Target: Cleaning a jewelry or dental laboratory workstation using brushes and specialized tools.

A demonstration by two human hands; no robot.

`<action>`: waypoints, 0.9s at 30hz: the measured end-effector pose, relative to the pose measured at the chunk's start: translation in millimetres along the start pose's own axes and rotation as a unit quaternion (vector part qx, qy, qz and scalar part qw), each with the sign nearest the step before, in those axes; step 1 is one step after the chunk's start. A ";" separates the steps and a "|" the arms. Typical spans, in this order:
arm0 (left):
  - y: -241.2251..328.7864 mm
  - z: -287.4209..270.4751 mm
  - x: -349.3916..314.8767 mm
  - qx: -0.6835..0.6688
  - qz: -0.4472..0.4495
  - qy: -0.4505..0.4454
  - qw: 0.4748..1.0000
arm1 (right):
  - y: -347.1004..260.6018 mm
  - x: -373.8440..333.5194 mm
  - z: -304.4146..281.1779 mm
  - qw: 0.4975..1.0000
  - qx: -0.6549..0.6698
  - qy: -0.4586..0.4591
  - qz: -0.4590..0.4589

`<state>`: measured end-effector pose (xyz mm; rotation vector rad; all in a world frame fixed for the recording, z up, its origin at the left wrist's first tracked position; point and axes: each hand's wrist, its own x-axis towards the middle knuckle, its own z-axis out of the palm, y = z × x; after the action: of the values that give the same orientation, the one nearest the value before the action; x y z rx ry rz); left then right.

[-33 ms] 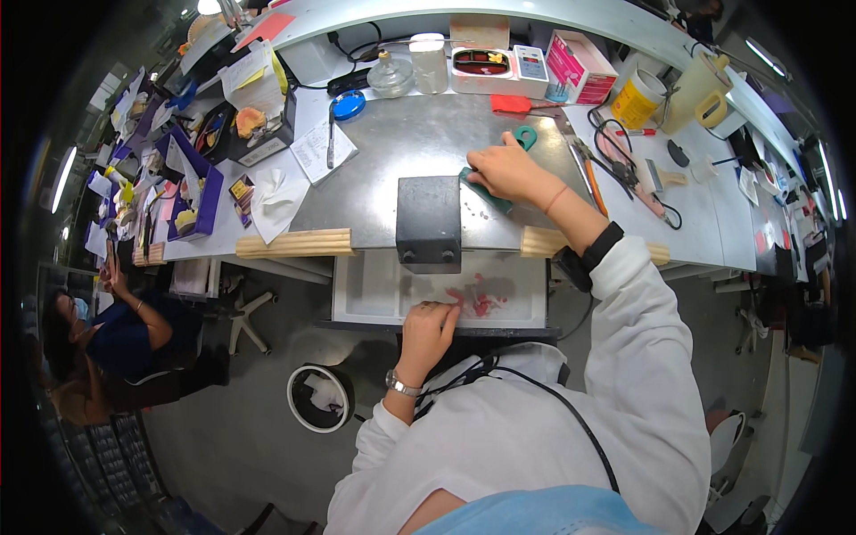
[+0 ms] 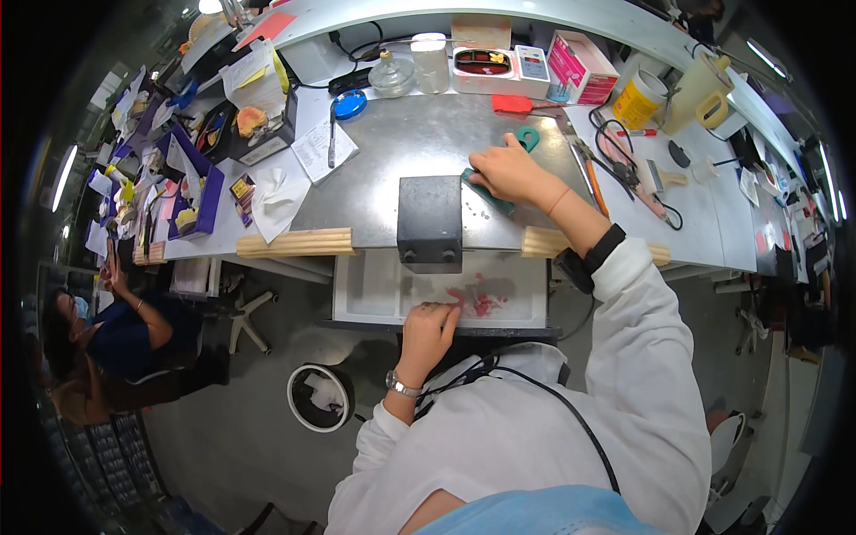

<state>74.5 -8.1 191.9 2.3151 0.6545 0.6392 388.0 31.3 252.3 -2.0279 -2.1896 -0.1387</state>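
Note:
My right hand (image 2: 506, 172) is closed over a green object (image 2: 492, 193) on the steel plate (image 2: 374, 143). A green ring-shaped piece (image 2: 528, 138) shows just beyond the fingers; whether the two are one thing I cannot tell. Small dark bits lie on the metal beside this hand. Down at the front rim of the open white drawer (image 2: 364, 290), my left hand (image 2: 428, 334) has its fingers curled together, and what they hold, if anything, is hidden. Pink scraps (image 2: 481, 299) lie in the drawer near those fingertips. Between the hands, a dark grey block (image 2: 430, 218) juts out over the drawer.
Wooden strips (image 2: 294, 242) edge the bench on both sides. Along the back stand a glass burner (image 2: 392, 76), a white jar (image 2: 430, 64) and a pink-and-white box (image 2: 581, 67). At right lie a brush (image 2: 667, 176) and cables. A bin (image 2: 321, 399) stands below; another person (image 2: 125, 334) sits left.

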 end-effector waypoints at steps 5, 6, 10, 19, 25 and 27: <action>-3.0 -1.5 -6.1 0.004 0.001 0.007 1.000 | -6.0 -14.3 2.6 1.000 -0.010 -0.011 0.024; -4.8 -1.4 -7.0 0.009 0.001 0.004 1.000 | -11.7 -17.1 0.1 1.000 -0.003 -0.001 0.016; -4.1 2.1 -5.1 0.026 0.014 -0.013 0.999 | -26.9 -26.2 1.4 0.998 -0.028 0.061 -0.016; -4.4 8.4 -8.8 0.027 0.029 -0.047 0.998 | -80.9 -65.5 -10.9 1.000 -0.016 0.010 0.003; -3.7 8.5 -10.1 0.035 0.036 -0.030 0.998 | -70.4 -61.6 -27.8 0.998 -0.008 0.001 0.061; -0.9 9.4 -9.2 0.032 0.043 -0.027 0.998 | -54.0 -47.9 -22.2 0.997 -0.018 0.018 0.068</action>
<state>72.8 -17.1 182.4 2.4220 0.5606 0.5995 338.7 -23.8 267.7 -2.1672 -2.0355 -0.1976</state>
